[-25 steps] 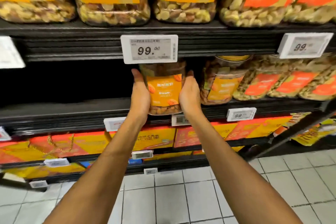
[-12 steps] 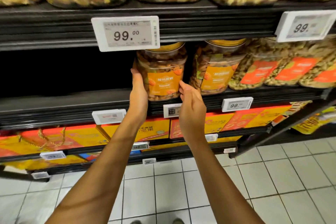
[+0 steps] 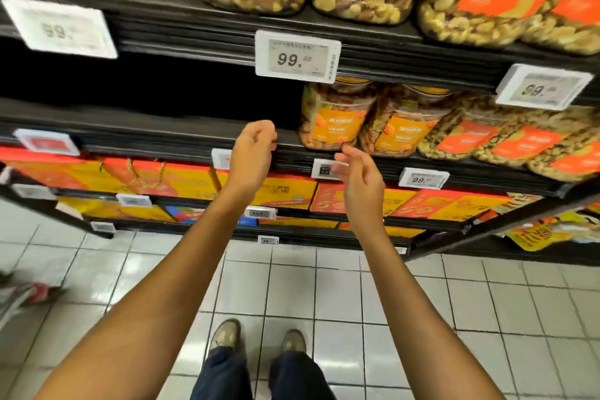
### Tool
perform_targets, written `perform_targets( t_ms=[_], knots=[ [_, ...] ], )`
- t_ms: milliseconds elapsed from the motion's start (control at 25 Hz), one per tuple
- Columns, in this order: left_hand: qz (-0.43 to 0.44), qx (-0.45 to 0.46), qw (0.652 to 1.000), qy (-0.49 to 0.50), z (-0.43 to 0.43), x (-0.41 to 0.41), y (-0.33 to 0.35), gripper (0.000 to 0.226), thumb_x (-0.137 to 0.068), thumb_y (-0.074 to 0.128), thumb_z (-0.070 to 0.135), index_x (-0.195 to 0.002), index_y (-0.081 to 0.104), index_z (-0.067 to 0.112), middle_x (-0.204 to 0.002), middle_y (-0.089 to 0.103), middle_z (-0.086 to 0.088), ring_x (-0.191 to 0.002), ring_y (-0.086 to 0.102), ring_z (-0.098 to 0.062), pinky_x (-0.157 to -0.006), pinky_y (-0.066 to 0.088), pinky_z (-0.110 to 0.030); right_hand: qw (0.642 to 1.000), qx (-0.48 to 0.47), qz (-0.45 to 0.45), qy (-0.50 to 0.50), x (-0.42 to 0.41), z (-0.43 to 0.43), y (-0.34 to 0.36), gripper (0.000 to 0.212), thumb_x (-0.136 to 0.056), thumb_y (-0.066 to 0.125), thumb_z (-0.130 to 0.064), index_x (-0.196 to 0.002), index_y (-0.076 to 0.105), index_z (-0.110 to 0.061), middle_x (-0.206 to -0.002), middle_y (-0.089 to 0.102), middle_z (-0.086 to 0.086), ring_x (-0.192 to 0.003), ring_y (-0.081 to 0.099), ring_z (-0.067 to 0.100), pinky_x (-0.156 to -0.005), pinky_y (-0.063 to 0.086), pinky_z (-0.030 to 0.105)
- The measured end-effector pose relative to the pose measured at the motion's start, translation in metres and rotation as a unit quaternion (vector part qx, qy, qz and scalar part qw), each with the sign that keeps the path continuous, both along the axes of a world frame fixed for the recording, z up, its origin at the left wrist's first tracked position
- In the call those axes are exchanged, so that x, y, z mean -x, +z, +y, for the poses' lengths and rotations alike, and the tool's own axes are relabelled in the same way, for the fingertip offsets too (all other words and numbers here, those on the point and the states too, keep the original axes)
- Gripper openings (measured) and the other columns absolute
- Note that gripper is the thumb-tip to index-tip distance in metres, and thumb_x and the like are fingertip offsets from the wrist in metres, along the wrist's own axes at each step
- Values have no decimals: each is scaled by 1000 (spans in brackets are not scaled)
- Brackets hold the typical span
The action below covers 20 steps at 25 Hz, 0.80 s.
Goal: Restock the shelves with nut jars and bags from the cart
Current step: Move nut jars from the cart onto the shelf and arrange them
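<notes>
Left hand (image 3: 252, 153) and right hand (image 3: 361, 180) hang empty before the shelf (image 3: 156, 135), near the orange-labelled jar (image 3: 334, 118).

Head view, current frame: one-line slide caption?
Empty left hand and right hand hover before the middle shelf, where an orange-labelled nut jar stands beside a matching jar.

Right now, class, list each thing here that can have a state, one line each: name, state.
left hand: loosely curled, holds nothing
right hand: fingers relaxed, holds nothing
left nut jar: upright on middle shelf, lid on, no hand on it
neighbouring nut jar: upright beside it, lid on
</notes>
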<state>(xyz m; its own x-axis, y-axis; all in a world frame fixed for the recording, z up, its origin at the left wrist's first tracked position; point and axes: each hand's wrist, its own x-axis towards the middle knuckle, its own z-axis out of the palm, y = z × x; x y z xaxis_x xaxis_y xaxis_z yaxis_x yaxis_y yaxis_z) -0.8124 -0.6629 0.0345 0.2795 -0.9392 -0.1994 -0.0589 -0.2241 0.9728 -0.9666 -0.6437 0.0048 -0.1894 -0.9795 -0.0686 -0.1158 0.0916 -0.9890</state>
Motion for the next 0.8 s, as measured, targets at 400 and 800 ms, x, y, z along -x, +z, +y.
perform_targets(
  t_ms=[400, 800],
  knots=[
    [135, -90, 934, 317, 300, -209, 28, 26, -97, 41, 12, -85, 64, 15, -71, 68, 1, -58, 62, -7, -63, 46, -19, 882, -108, 22, 459, -231, 159, 35, 31, -100, 34, -12, -89, 60, -24, -80, 66, -2, -63, 63, 1, -65, 48, 13],
    [137, -21, 839, 526, 518, -447, 50, 25, -96, 44, 11, -83, 65, 14, -61, 69, 7, -52, 62, -4, -55, 48, -14, 740, -33, 8, 672, -541, 329, 53, 30, -98, 38, -28, -90, 66, -36, -86, 72, -9, -84, 67, 8, -74, 52, 22]
  ],
)
